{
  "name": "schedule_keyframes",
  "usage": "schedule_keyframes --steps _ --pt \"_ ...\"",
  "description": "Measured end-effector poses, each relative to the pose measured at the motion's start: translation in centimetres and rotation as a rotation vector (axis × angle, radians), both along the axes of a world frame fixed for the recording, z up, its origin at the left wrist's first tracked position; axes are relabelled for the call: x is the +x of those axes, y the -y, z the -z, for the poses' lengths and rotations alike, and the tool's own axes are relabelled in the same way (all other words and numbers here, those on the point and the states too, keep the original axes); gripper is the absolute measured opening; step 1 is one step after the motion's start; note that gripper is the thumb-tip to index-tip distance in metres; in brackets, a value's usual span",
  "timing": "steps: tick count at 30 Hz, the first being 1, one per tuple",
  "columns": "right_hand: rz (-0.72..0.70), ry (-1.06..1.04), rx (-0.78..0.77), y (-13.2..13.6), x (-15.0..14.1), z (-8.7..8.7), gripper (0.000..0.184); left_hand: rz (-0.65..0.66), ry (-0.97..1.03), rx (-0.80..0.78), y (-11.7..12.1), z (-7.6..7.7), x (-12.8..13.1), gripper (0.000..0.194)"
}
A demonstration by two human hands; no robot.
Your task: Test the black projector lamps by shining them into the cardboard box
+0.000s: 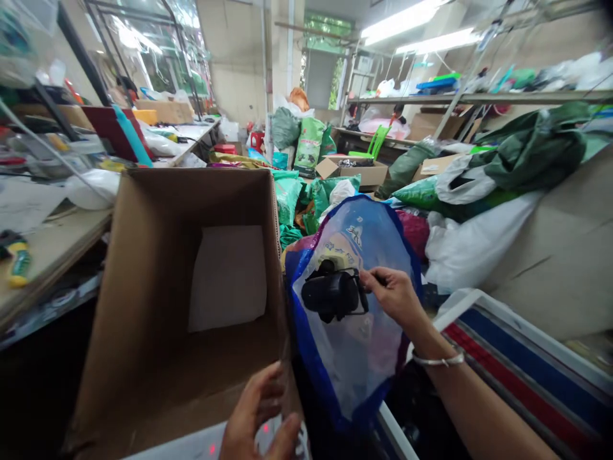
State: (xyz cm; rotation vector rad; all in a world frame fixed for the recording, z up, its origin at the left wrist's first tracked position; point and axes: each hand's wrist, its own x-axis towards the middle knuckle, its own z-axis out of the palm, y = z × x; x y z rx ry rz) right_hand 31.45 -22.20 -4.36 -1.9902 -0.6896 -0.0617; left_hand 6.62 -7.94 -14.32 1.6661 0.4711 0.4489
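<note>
My right hand point(390, 291) pinches the thin black frame of a black rounded object point(330, 294), whose exact kind I cannot make out. It is over the mouth of a white sack with a blue rim point(313, 377). To the left stands an open cardboard box point(143, 275) with a pale sheet point(230, 278) at its bottom. My left hand point(261, 412) is at the box's near right corner, thumb and fingers apart, with nothing visible in it. Beneath that hand is a white surface with small red lights point(211, 448), partly covered.
A workbench point(62, 249) with a yellow-green handled tool point(19, 263) runs along the left. Green bags point(287, 191) and a smaller open carton point(361, 172) lie behind the sack. White and green sacks point(469, 246) and a striped fabric piece point(522, 364) crowd the right.
</note>
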Motion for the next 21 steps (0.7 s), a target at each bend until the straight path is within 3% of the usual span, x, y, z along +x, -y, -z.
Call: schedule_keyframes --steps 3,5,6,8,10,12,14,16,19,21 --pt "0.04 -0.044 0.172 -1.6 -5.9 -2.8 0.038 -0.019 0.086 0.318 2.2 -2.7 1.6 0.095" --pt "-0.046 -0.118 0.221 -2.3 -8.9 -3.8 0.038 -0.058 0.099 0.493 3.2 -4.6 2.6 0.116" --pt "-0.112 -0.163 0.221 -2.5 -10.1 -4.0 0.038 -0.082 0.118 0.543 3.3 -5.5 3.0 0.116" --pt "-0.249 -0.247 0.184 -2.5 -11.5 -4.0 0.037 -0.189 0.175 0.579 2.8 -6.9 3.5 0.093" --pt "-0.345 -0.258 0.125 -2.3 -12.0 -3.5 0.037 -0.242 0.245 0.57 1.5 -8.0 3.6 0.057" --pt "-0.354 -0.159 0.08 -1.9 -11.8 -3.0 0.036 -0.203 0.285 0.525 -0.3 -8.7 3.4 0.028" --pt "-0.306 -0.009 0.079 -1.7 -11.2 -2.5 0.034 -0.118 0.288 0.392 -1.9 -9.2 3.1 0.019" --pt "-0.294 0.057 0.118 -1.8 -10.8 -2.0 0.034 -0.033 0.267 0.218 -2.9 -9.6 2.8 0.019" --pt "-0.345 -0.078 0.187 -2.5 -11.1 -1.4 0.04 0.055 0.222 0.046 -3.0 -9.7 2.4 0.023" --pt "-0.266 -0.153 0.233 -3.2 -12.5 -0.7 0.041 0.071 0.226 -0.186 -2.2 -9.4 1.9 0.034"
